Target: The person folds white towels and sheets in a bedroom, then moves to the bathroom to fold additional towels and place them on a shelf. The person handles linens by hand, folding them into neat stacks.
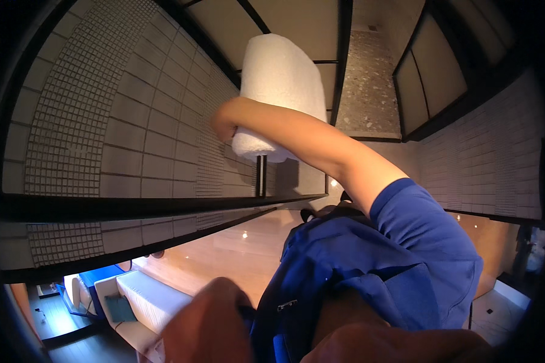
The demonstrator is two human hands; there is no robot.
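Note:
My right arm, in a short blue sleeve, reaches across to a thick white towel (279,72). The towel hangs folded by a black-framed panel (299,18), its lower edge over a short upright bar (261,177). My right hand (227,119) is bent round the towel's left side, and its fingers are blurred and partly hidden, so the grip is unclear. Close to the camera, at the bottom, looms a dark, blurred patch of skin (209,317). Whether that is my left hand or another part of the arm cannot be told.
Grey tiles with mosaic bands (141,100) lie behind black frames on the left. A speckled stone floor (368,86) runs beyond the towel, beside another framed panel (436,68). At the lower left stands a pale sofa (152,295) with a teal cushion (120,308).

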